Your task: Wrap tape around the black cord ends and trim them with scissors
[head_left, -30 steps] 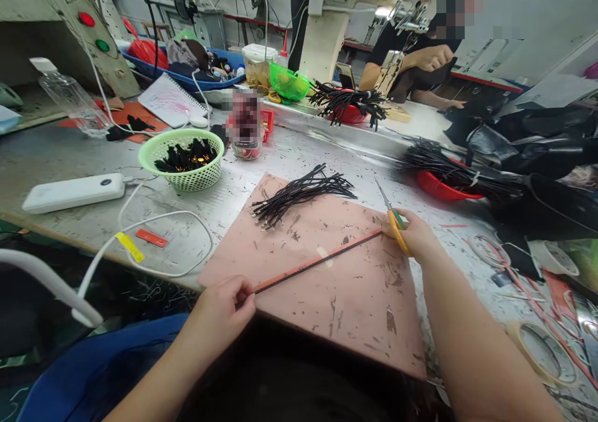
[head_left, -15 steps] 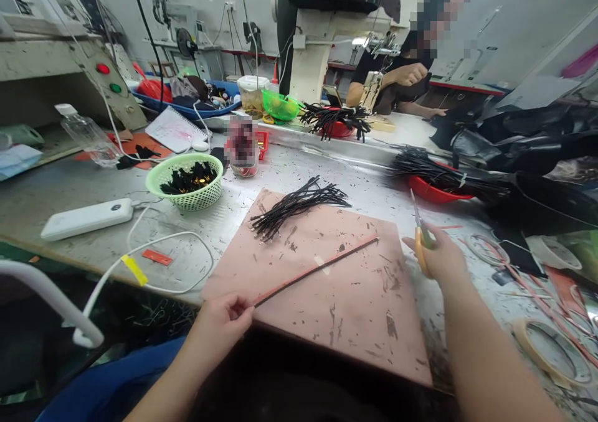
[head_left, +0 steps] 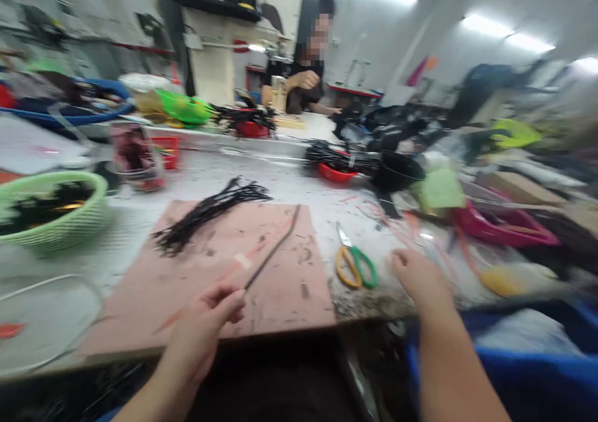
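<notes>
My left hand is closed, pinching one end of a thin black cord that slants up and away over a pinkish board. Beneath the cord, a faint reddish line with a pale piece of tape marks the board. A bundle of black cords lies across the board's far part. Scissors with one orange and one green handle rest on the table beside the board. Just right of them is my right hand, off the scissors; its fingers are blurred and partly hidden.
A light green basket of black pieces stands at left. Farther back, a red bowl bears black cords. At right are a magenta basket and a blue bin. Across the table sits another person.
My right hand has let go of the scissors and is now right of them. My left hand has lifted the black cord off the red line. The view has swung right.
</notes>
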`<state>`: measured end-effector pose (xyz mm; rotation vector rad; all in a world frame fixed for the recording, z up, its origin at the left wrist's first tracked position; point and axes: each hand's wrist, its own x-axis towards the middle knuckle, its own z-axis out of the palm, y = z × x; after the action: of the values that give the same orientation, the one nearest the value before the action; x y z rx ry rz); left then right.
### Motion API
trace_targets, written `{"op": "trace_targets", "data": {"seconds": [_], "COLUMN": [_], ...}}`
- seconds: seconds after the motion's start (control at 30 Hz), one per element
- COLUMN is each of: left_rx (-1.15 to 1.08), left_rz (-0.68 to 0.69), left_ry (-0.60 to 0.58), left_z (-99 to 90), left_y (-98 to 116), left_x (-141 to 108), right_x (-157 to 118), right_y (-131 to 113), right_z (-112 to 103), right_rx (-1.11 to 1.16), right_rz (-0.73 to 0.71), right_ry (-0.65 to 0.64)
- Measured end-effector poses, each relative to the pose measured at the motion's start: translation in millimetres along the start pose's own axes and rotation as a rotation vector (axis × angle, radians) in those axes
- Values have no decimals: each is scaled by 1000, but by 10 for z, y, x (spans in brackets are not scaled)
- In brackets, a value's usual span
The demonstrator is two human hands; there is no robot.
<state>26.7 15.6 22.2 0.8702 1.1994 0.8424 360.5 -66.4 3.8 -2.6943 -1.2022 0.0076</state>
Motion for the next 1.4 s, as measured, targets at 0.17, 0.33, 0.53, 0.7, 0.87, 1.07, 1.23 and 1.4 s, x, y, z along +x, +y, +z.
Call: {"op": "trace_targets", "data": {"seconds": [0.17, 0.33, 0.53, 0.7, 0.87, 1.07, 1.23, 1.4], "left_rx": [-95, -112, -229, -264, -287, -184, -176, -236], "left_rz": [-105, -134, -120, 1, 86, 218, 208, 175], "left_ry": [1, -56, -3, -57, -35, 37, 31, -13], "left_z": [277, 610, 793, 861, 803, 720, 713, 691], "left_y": [-46, -82, -169, -332, -413, -391, -378, -383], "left_x": [60, -31, -101, -207, -226, -212, -243, -260], "right_x": [36, 52, -347, -1006, -1347, -1473, -1510, -1505], "right_y": [381, 249, -417, -1107, -1408, -1472, -1460, -1445], "right_z": [-41, 210, 407, 399, 291, 267, 258, 229], "right_rx": [185, 389, 898, 1473, 1436, 1393, 1354, 1362], "right_rz": [70, 24, -126, -358, -570, -702, -743, -770], "right_ry": [79, 200, 260, 298, 238, 278, 272, 206]}}
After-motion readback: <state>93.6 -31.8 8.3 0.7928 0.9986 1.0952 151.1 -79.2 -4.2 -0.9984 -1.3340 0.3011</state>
